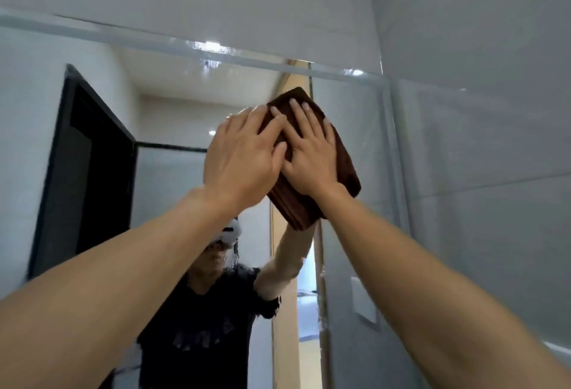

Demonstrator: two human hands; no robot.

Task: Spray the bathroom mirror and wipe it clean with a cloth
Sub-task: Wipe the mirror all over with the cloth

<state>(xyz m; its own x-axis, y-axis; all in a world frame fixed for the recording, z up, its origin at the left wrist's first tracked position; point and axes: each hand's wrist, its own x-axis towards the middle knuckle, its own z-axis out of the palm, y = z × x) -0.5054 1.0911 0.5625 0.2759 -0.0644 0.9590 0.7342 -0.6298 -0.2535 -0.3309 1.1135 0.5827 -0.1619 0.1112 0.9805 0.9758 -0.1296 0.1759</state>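
Observation:
A folded dark brown cloth (346,169) lies flat against the bathroom mirror (173,104), high up near its top right corner. My right hand (312,154) presses on the cloth with straight, spread fingers. My left hand (244,154) lies flat too, its fingers reaching onto the cloth's left part and partly over my right hand. Both arms stretch upward. No spray bottle is in view.
The mirror's bevelled top edge (216,55) runs just above the cloth, and its right edge (389,141) meets a white tiled side wall (482,141). The glass reflects a person, a dark door frame (80,154) and a hallway.

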